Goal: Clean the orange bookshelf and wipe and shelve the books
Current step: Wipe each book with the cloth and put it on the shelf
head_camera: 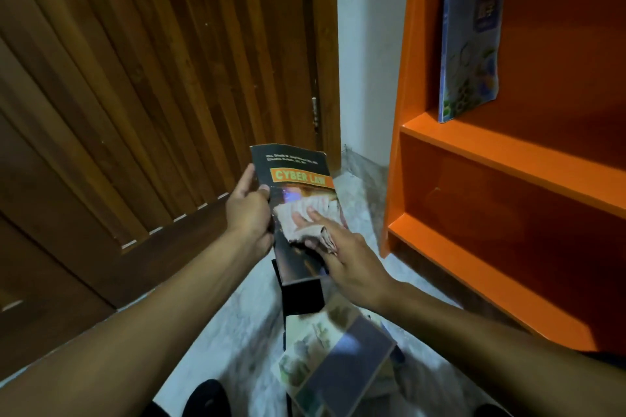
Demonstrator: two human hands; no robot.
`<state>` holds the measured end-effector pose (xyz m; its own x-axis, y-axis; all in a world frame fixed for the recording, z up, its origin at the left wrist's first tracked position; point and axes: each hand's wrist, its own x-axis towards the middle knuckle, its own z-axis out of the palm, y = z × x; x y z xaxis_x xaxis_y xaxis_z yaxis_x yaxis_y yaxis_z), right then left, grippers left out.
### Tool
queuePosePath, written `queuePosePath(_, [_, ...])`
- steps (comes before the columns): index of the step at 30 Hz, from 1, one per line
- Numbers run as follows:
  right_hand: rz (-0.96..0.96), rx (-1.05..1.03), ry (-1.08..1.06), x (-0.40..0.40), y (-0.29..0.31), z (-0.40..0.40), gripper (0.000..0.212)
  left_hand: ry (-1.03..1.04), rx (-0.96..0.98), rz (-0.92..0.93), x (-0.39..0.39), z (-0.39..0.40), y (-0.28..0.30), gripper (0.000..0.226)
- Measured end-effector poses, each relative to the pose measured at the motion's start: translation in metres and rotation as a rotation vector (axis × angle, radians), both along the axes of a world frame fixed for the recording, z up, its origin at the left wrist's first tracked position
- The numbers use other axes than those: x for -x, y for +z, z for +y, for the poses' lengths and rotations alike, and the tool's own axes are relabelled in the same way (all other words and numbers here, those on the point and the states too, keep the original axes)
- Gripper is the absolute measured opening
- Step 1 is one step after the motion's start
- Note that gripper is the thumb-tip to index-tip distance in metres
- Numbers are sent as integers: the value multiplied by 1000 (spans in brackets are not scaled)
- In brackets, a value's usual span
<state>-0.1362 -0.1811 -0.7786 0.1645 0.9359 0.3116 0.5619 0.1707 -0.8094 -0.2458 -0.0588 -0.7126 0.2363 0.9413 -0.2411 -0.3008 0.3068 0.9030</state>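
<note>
Above the floor (pixel 237 332), between the wooden door (pixel 135 95) and the orange bookshelf (pixel 491 159), I see the left hand (pixel 249 213) gripping the black "Cyber Law" book (pixel 298 179) by its left edge, fingers clamped on it. Right hand (pixel 352 267) presses a cloth (pixel 305 217) flat against the cover, fingers spread straight. One blue book (pixel 471 44) stands leaning on the upper shelf; more books (pixel 335 355) lie stacked on the floor below.

There are two hands, a left hand (pixel 249 210) and a right hand (pixel 349 259). There is one cloth (pixel 305 217) and one orange bookshelf (pixel 508 159). I count one "Cyber Law" book (pixel 294 179), one blue book (pixel 471 41) on a shelf, and a pile of books (pixel 335 355) too blurry to count.
</note>
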Motion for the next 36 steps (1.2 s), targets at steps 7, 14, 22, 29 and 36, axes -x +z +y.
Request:
queuePosePath(7, [-258,-24,237,15,10,-26,63,180,-13,23,18,22,-5,49])
queuePosePath(14, [-190,43,247,4,2,-19,45,126,-118,101,18,18,-3,31])
queuePosePath(22, [290,192,-228,-47,6,0,53,-167,-413,185,23,13,18,33])
queuePosePath(29, [551,140,-129,-69,35,-1,6,-462,-558,163,18,5,26,38])
queuePosePath(36, [481,-52,-242,-100,85,-8,7,-588,-811,541,13,10,50,27])
